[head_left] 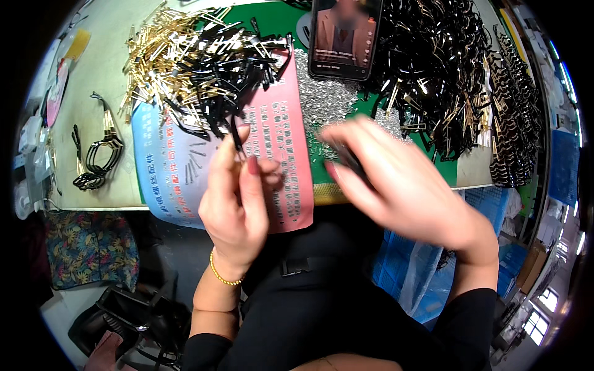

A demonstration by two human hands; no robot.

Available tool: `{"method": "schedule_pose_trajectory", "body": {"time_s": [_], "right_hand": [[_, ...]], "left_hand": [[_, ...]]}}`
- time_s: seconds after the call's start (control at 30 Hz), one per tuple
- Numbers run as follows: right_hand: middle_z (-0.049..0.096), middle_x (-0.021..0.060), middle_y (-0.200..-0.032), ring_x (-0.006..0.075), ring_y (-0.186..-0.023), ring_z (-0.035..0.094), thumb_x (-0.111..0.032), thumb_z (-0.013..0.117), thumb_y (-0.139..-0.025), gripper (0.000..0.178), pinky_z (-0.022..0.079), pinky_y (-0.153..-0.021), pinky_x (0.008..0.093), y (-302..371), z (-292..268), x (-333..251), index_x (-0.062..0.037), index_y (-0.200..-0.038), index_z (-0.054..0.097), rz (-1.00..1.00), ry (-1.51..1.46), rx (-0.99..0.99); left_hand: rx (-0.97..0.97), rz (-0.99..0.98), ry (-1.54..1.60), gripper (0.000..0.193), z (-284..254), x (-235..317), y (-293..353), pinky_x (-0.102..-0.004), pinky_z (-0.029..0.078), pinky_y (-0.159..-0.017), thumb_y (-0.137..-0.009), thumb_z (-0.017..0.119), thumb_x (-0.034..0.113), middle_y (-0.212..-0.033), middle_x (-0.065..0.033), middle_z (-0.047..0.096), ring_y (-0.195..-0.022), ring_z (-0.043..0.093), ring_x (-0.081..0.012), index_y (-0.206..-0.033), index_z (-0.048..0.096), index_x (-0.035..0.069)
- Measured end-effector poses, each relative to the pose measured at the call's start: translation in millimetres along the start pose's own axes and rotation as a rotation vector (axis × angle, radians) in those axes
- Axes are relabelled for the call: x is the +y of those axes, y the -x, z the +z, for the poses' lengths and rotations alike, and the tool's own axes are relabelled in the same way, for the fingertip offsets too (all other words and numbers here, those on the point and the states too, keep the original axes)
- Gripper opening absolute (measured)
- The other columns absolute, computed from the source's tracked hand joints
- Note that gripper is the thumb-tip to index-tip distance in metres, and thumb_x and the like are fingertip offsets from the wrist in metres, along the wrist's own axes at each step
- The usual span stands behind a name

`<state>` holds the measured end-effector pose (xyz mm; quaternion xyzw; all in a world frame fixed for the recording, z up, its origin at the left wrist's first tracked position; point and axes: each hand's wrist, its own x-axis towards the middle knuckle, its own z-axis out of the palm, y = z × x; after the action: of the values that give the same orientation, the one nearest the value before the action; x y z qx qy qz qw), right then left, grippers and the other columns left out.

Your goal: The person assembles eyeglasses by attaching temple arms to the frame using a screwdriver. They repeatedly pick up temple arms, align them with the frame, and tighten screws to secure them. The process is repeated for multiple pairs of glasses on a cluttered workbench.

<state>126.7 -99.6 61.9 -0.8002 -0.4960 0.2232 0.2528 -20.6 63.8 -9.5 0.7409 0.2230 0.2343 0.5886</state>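
Note:
My left hand [235, 191], wearing a gold bead bracelet, pinches a black eyeglass temple [237, 137] between thumb and fingers, above a pink and blue printed sheet. Just right of it, my right hand [390, 179] is smeared by motion, with its fingertips at the near edge of a heap of tiny silver screws [328, 99]. A dark slim tool [351, 159] shows between its thumb and fingers; its kind is unclear. Beyond my left hand lies a pile of eyeglass temples [216, 74], some black, others gold with metal ends.
A phone [340, 40] with a lit screen stands behind the screws. Black and gold eyeglass frames [427, 80] are heaped to the right, with stacked frames [512, 117] beyond. A few frames [102, 151] lie at the left. Blue crates [396, 266] sit below the table's edge.

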Motion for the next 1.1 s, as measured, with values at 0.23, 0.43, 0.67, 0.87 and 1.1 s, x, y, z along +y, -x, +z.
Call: {"method": "schedule_pose_trajectory", "body": {"time_s": [0.23, 0.43, 0.67, 0.87, 1.1], "right_hand": [[0.063, 0.0234, -0.090, 0.0379, -0.076, 0.070, 0.001, 0.060, -0.080, 0.027, 0.058, -0.063, 0.0435, -131.7, 30.3, 3.9, 0.0081, -0.105, 0.053, -0.102, 0.577, 0.293], [0.065, 0.0201, -0.092, 0.0391, -0.087, 0.067, 0.000, 0.063, -0.082, 0.034, 0.054, -0.070, 0.0475, -114.7, 22.9, -1.8, 0.0031, -0.115, 0.054, -0.243, 0.460, 0.325], [0.067, 0.0253, -0.090, 0.0424, -0.089, 0.067, -0.010, 0.063, -0.090, 0.016, 0.054, -0.079, 0.0506, -91.7, 17.7, -1.5, 0.0050, -0.095, 0.061, -0.075, 0.037, 0.305], [0.067, 0.0141, -0.084, 0.0155, -0.077, 0.066, -0.017, 0.064, -0.095, 0.024, 0.051, -0.067, 0.0326, -59.8, 0.2, -15.1, 0.0054, -0.105, 0.061, 0.099, -0.448, 0.063], [0.070, 0.0068, -0.095, 0.0110, -0.092, 0.067, -0.007, 0.071, -0.093, 0.013, 0.054, -0.081, 0.0288, 37.8, -9.0, 3.7, 0.0008, -0.100, 0.064, 0.237, -0.737, 0.029]], "left_hand": [[0.198, 0.278, -0.154, 0.018, -51.8, -15.3, -42.4, -0.0235, 0.045, -0.071, -0.097, 0.051, -0.002, -0.097, -0.0081, 0.060, -0.083, 0.054, -0.0117, -0.111, 0.063, -0.003], [0.243, 0.038, -0.644, 0.019, -119.0, -21.5, -95.6, -0.0339, 0.050, -0.073, -0.097, 0.066, 0.014, -0.089, -0.0140, 0.069, -0.078, 0.065, -0.0214, -0.107, 0.070, -0.002], [0.085, 0.147, -0.993, 0.023, -97.1, -29.4, -103.0, -0.0468, 0.047, -0.077, -0.092, 0.071, 0.017, -0.089, -0.0214, 0.062, -0.085, 0.059, -0.0401, -0.093, 0.059, -0.002], [0.048, 0.017, -1.066, 0.027, -97.6, -29.9, -104.9, -0.0451, 0.048, -0.078, -0.098, 0.067, 0.021, -0.089, -0.0232, 0.065, -0.084, 0.061, -0.0402, -0.092, 0.060, -0.005], [0.266, 0.230, -0.708, 0.017, -124.1, 2.6, -85.0, -0.0277, 0.044, -0.062, -0.100, 0.065, 0.014, -0.082, -0.0049, 0.068, -0.066, 0.053, -0.0098, -0.105, 0.069, -0.002]]}}
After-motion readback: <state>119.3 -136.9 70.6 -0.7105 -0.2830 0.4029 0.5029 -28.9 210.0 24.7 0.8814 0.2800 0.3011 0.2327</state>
